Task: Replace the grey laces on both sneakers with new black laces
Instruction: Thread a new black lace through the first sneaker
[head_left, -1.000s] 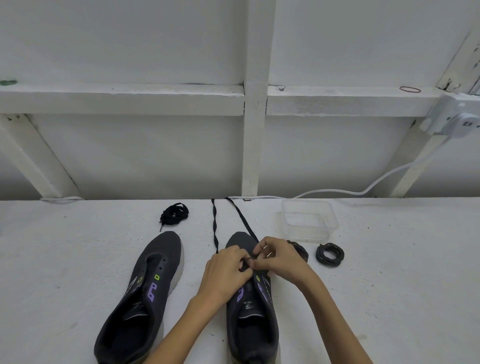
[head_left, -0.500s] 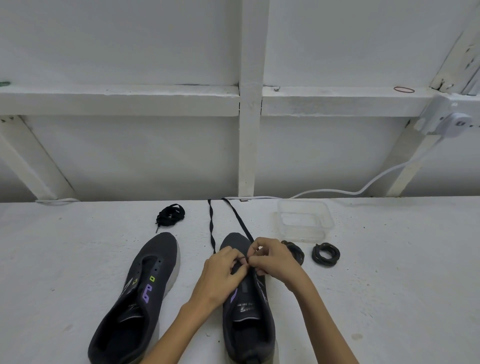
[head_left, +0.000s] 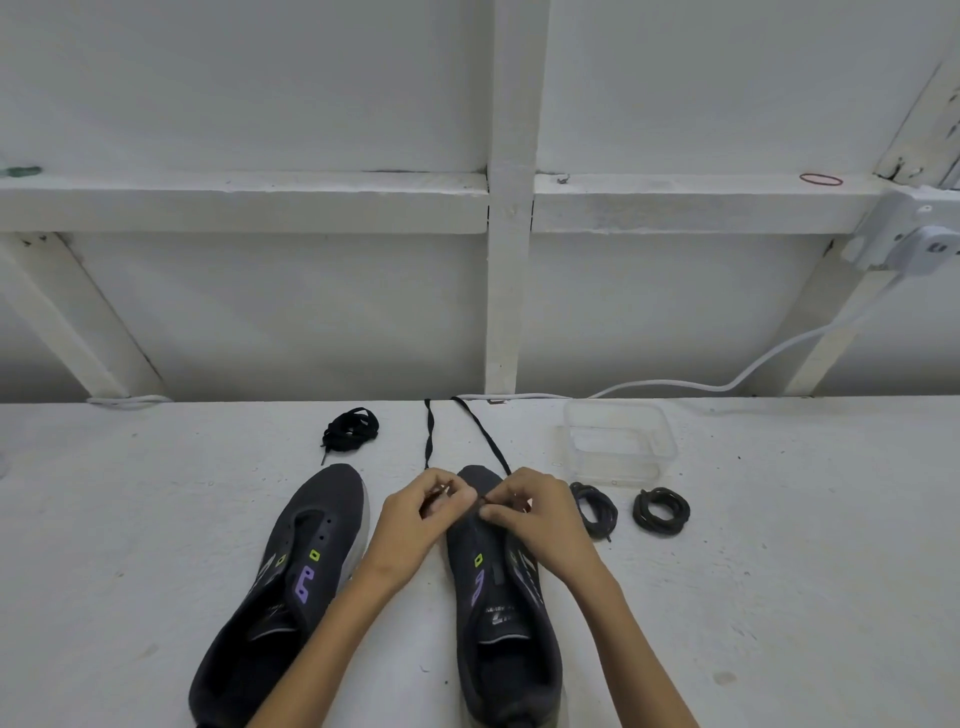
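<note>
Both hands meet over the toe end of the right shoe (head_left: 506, 618). The left hand (head_left: 415, 525) has its fingers (head_left: 452, 491) curled in and pinching a bit of black lace (head_left: 427, 439) near the front eyelets; the right hand (head_left: 540, 519) does the same from the other side, thumb and forefinger pressed together on the lace just where the two hands nearly touch. Beyond the fingers, two lace ends run away across the white tabletop (head_left: 779, 571) toward the wall — one twisted and almost straight, the other slanting off to the right from behind the right hand. How far the lace is threaded under the fingers cannot be told.

Left of the left hand lies the left shoe (head_left: 291, 587), toe pointing away, with no lace in its eyelets; it sits near the right shoe but apart from it, with the left forearm crossing the gap. Farther out from the left fingers, beyond that shoe's toe, sits a loose bundle (head_left: 350, 426) of black lace.

Just right of the right hand are two dark coils (head_left: 595, 506) of lace side by side, the second coil (head_left: 661, 511) a little farther off — their colour reads dark grey to black. Beyond them stands a clear tub (head_left: 618, 441), close to the wall, with a white cable (head_left: 753, 371) running behind it
</note>
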